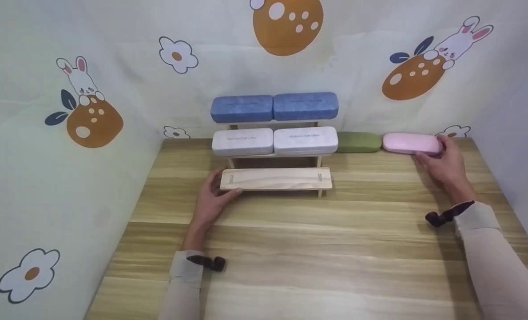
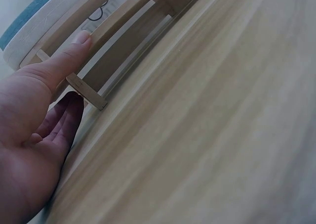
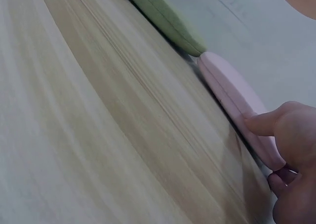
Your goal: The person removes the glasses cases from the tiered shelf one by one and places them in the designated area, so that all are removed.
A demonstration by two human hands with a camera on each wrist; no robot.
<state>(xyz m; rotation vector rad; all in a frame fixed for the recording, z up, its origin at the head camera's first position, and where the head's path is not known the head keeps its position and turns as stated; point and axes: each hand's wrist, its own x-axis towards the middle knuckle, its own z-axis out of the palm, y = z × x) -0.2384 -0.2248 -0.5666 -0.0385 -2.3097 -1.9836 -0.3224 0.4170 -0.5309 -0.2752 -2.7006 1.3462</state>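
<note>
A three-tier wooden display rack (image 1: 276,179) stands at the back of the table. My left hand (image 1: 209,200) holds the left end of its lowest shelf, the thumb (image 2: 74,51) along the front edge and the other fingers by the end. Two blue glasses cases (image 1: 306,106) lie on the top tier and two white glasses cases (image 1: 243,142) on the middle one; the bottom tier is bare. To the right, my right hand (image 1: 450,162) grips the right end of a pink glasses case (image 1: 410,143) between thumb and fingers. A green glasses case (image 1: 360,142) lies between it and the rack.
A patterned cloth wall (image 1: 361,58) with rabbits and flowers rises directly behind the cases. Similar cloth walls (image 1: 68,186) close in the left and right sides. Wood-grain tabletop (image 1: 335,249) spreads out in front of the rack.
</note>
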